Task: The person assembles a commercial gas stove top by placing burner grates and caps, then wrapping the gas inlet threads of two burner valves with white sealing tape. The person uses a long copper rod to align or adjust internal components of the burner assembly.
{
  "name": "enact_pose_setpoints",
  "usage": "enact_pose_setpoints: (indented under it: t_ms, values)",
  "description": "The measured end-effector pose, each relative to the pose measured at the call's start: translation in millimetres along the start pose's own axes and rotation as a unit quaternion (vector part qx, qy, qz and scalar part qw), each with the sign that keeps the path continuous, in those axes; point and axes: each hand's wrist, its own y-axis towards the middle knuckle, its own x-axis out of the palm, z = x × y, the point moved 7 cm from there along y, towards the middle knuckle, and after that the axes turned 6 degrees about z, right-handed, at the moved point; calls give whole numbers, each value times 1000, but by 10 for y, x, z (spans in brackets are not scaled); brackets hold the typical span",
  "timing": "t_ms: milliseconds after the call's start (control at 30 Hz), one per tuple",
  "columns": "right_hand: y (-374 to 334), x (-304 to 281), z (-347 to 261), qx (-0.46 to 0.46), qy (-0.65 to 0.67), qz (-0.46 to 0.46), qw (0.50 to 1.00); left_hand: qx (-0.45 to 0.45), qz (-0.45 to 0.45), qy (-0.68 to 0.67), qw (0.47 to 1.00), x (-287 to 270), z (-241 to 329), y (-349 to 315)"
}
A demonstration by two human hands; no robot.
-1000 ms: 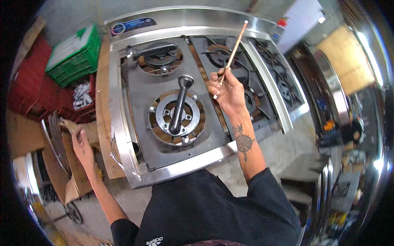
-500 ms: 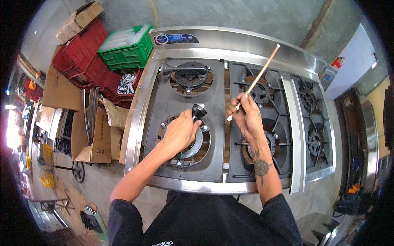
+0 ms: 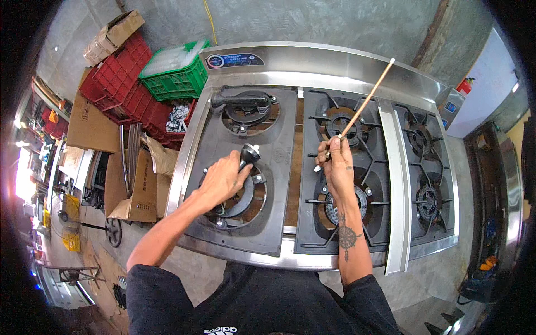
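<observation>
My left hand (image 3: 222,178) is closed around a black metal burner tube with a flared end (image 3: 249,153), over the front-left opening of a steel gas stove. Beneath that hand lies a grey ring burner (image 3: 241,205), partly covered by my fingers. My right hand (image 3: 337,163) pinches a thin copper-coloured rod or tube (image 3: 366,101) above the middle burners. The rod slants up to the right, and a small pale piece shows at its lower end. At the back left, another black burner tube (image 3: 240,100) lies across its ring burner.
Black grates (image 3: 373,162) cover the middle and right burners. A long steel strip (image 3: 397,223) runs front to back between them. Left of the stove stand a green crate (image 3: 176,84), red crates (image 3: 117,84) and a cardboard box with metal tubes (image 3: 134,190). The steel backsplash (image 3: 335,70) rises behind.
The view has shifted a little, moving the stove's front leftward. My left hand keeps its grip on the burner tube, whose flared end sits slightly further left. The rod in my right hand leans further right.
</observation>
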Motion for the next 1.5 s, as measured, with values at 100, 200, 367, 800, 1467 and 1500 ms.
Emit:
enact_pose_setpoints:
  t_ms: [100,200,367,800,1467,1500]
  values:
    - [3,-6,122,10,-34,-12,999,11,-2,5,1000,-223,-5,23]
    - [-30,24,297,40,-122,2,992,41,-3,35,999,-572,9,102]
    - [-206,474,677,211,83,-14,974,65,-34,81,994,-1072,118,35]
    - [-476,1046,270,167,295,-66,939,26,-31,42,998,-1349,251,-512]
    - [-1026,120,-701,22,370,28,928,331,51,64,940,-1035,1007,-262]
    - [-1067,47,-700,22,376,43,925,343,49,58,936,-970,1056,-246]
